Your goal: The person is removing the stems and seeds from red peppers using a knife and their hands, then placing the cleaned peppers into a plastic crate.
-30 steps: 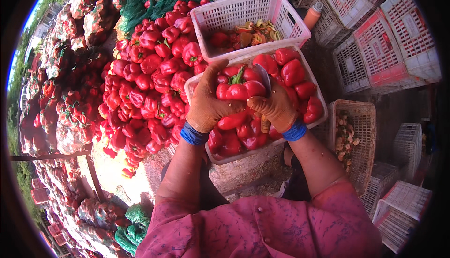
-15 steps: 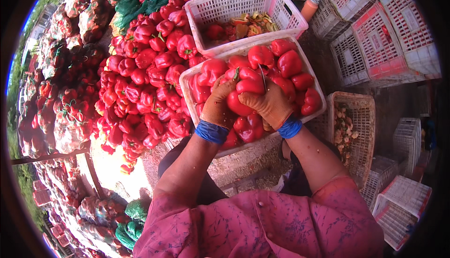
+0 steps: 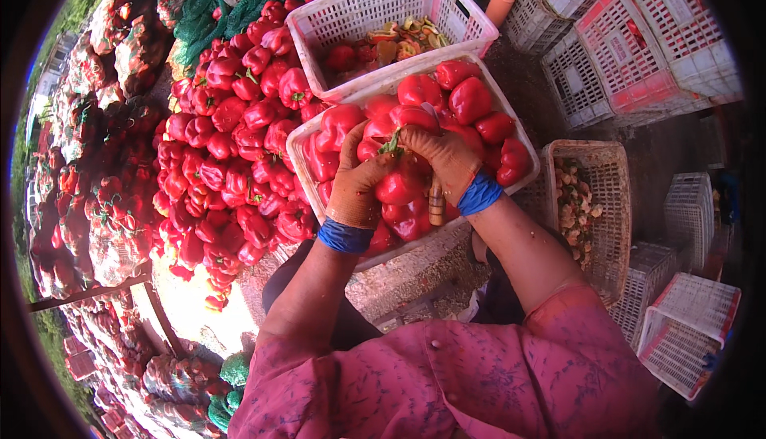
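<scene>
Over a crate full of red peppers, my left hand, in an orange-brown work glove with a blue cuff, grips a red bell pepper. Its green stem shows between my two thumbs. My right hand, gloved the same way, is closed around a knife; the wooden handle sticks out below the palm, and the blade is mostly hidden. The fingers of that hand also press against the pepper. Beneath both hands lies the white plastic crate, filled with large red bell peppers.
Behind stands another white crate with cut cores and scraps. A big heap of red peppers lies at left, with filled net sacks beyond. A scrap basket, stacked crates and an orange bottle are at right.
The pepper has turned so its stem points toward me between the thumbs. My right wrist has rotated, exposing the knife handle and hiding the blade. The whole view has shifted slightly.
</scene>
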A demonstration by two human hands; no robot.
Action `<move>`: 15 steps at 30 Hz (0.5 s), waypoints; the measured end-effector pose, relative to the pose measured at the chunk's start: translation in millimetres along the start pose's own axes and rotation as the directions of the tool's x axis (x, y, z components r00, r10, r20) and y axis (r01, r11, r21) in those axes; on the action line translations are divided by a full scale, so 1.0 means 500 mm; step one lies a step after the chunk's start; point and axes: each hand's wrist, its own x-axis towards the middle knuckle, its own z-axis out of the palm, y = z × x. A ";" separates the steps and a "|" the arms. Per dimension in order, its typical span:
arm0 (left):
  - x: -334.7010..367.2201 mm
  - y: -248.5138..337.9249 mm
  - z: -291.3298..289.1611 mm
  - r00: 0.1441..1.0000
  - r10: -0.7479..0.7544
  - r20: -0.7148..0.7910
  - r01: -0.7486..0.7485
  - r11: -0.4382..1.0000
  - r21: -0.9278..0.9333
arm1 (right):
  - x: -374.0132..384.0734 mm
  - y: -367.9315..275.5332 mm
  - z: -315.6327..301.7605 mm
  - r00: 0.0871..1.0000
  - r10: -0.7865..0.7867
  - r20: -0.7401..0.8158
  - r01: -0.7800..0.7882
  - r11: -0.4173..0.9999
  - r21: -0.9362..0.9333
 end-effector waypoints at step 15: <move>-0.009 0.030 0.033 0.923 0.198 0.331 -0.381 0.607 0.697 | 0.069 0.031 -0.027 0.983 0.077 0.166 -0.108 0.977 0.184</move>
